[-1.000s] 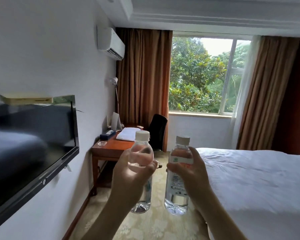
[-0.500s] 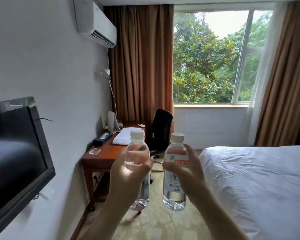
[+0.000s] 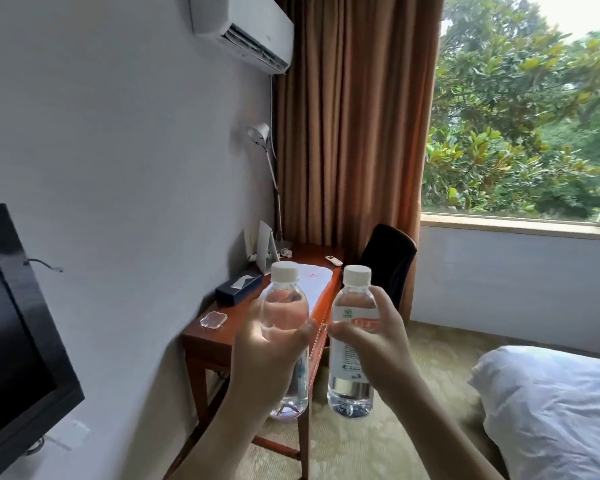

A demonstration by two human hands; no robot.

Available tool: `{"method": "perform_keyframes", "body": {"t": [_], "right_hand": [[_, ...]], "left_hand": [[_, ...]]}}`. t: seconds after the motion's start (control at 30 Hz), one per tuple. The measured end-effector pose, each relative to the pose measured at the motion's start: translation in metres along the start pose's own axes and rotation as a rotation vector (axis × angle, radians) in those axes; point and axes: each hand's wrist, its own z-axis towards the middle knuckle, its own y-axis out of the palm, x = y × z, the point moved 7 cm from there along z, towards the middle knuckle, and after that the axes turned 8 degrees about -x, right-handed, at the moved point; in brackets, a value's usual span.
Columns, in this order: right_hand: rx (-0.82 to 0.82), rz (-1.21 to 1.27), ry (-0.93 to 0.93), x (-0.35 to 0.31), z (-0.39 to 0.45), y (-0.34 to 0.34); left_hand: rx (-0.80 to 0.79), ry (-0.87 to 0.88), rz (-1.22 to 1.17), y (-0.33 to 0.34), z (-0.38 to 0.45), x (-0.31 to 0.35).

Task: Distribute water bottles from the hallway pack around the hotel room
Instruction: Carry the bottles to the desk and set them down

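Two clear water bottles with white caps are held upright side by side in front of me. My left hand [image 3: 264, 362] grips the left bottle [image 3: 284, 306] around its middle; its lower half is partly hidden by my palm. My right hand [image 3: 378, 344] grips the right bottle [image 3: 352, 358], which shows a white label with a red band. Both bottles hang in the air over the near end of a wooden desk [image 3: 219, 337] against the left wall.
On the desk lie a glass ashtray [image 3: 214, 320], a dark tissue box [image 3: 238, 289], a white folded cloth [image 3: 312, 278] and a remote [image 3: 334, 260]. A black chair [image 3: 388, 261] stands behind it. The bed [image 3: 551, 410] is at right, a wall television [image 3: 11, 341] at left.
I have moved forward along the room and turned left: the desk is much nearer and the bed has slid to the right edge. Both hands still hold their bottles upright.
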Motion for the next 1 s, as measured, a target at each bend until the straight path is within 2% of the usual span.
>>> {"method": "perform_keyframes", "body": {"t": [0.37, 0.6, 0.8, 1.0], "right_hand": [[-0.015, -0.082, 0.034, 0.165, 0.255, -0.045], [-0.069, -0.045, 0.065, 0.252, 0.378, -0.061], [-0.337, -0.023, 0.125, 0.344, 0.462, -0.029], [-0.675, 0.035, 0.110, 0.438, 0.515, 0.025]], "left_hand": [[0.096, -0.070, 0.054, 0.011, 0.239, -0.191], [0.123, -0.166, 0.095, 0.013, 0.341, -0.278], [0.186, -0.228, 0.201, -0.006, 0.395, -0.350], [0.488, -0.359, 0.286, -0.027, 0.407, -0.422]]}}
